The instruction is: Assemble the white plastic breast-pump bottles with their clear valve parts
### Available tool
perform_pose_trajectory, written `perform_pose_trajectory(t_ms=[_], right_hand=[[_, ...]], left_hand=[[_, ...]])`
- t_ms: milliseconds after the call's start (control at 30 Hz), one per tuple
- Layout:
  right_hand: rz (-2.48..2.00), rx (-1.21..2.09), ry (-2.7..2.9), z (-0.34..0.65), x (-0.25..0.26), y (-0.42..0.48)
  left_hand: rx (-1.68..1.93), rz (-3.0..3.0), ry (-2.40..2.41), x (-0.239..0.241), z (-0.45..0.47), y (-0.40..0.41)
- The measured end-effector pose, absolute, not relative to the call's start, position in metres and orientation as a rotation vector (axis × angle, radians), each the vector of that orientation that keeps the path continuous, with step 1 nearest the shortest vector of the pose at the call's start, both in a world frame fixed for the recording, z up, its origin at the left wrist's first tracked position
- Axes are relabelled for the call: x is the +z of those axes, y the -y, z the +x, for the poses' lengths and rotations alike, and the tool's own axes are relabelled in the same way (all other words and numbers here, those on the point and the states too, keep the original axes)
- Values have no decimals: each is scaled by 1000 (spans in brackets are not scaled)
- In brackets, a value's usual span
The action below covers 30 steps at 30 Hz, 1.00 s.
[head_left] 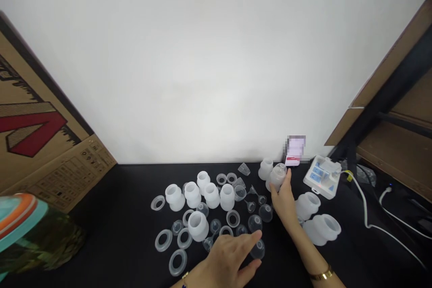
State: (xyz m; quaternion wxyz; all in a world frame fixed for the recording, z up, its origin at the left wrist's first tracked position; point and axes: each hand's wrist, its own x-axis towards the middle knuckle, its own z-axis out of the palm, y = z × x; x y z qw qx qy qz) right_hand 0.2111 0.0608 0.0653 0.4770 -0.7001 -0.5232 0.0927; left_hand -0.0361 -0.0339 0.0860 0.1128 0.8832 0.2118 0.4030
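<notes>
My right hand (282, 199) reaches to the back right, its fingers around a white baby bottle (276, 178) topped by a clear cover. Beside that bottle stands an open white bottle body (266, 169). My left hand (232, 256) hovers at the front, thumb and forefinger apart, holding nothing that I can see. A clear dome cap (258, 250) lies right by its fingers. Behind it are several white bottle bodies (197, 227), pale screw rings (177, 263) and clear nipples (215, 226). The left palm hides some of the parts beneath it.
Two white bottle bodies (322, 229) lie tilted right of my right forearm. A power strip (323, 177) with a white cable and a phone-like screen (295, 149) sit at the back right. At left are a lidded jar (43, 234) and a cardboard box (40, 130).
</notes>
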Motion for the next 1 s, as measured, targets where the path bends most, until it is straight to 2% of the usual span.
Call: perform_pose_trajectory(t_ms=[300,533,767,1000], right_hand=[[-1616,140,1196,205,68,-62],[-1469,-171,1210,192,95,-45],[-1646,69,1511,194,85,-50],[-1744,75,1552,198,75,-56]], left_hand=[[1168,2609,-617,88,-36,34],[1219,2631,-596,94,-35,33],[1185,2633,-642,88,-36,32],[1191,2620,-634,91,-34,34]])
